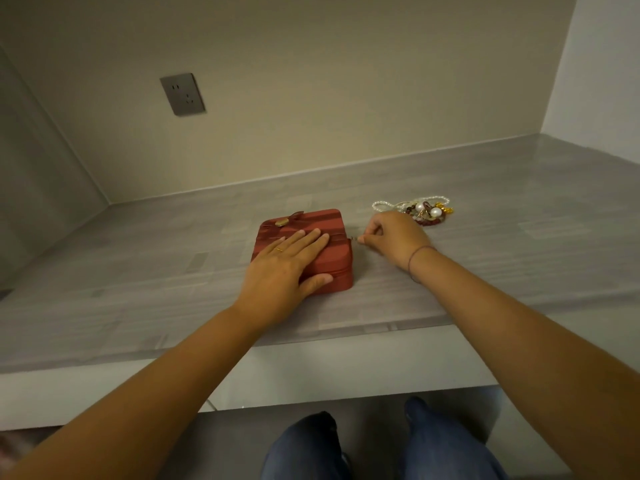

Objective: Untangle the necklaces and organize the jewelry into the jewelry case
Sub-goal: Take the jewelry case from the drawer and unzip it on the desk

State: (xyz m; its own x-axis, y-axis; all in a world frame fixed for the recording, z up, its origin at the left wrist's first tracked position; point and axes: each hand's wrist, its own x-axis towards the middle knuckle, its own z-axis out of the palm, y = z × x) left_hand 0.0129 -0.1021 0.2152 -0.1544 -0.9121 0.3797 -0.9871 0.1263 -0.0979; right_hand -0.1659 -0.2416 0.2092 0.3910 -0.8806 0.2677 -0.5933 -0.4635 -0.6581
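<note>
Left hand [280, 268]: flat, fingers straight, pressing the case [341, 261] lid.
Right hand [391, 237]: pinching the zipper pull [353, 239] at the case's right side.
Risk: the pull may slip from the pinch, or the case may skid.
Case: red, zipped shut, middle of the counter [519, 244].
Jewelry [424, 211]: tangled heap, nearer the back edge.

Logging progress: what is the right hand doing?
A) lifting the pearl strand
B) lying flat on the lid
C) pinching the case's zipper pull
C: the right hand pinches the zipper pull at the side of the red case; the left hand lies flat on the lid.
</note>
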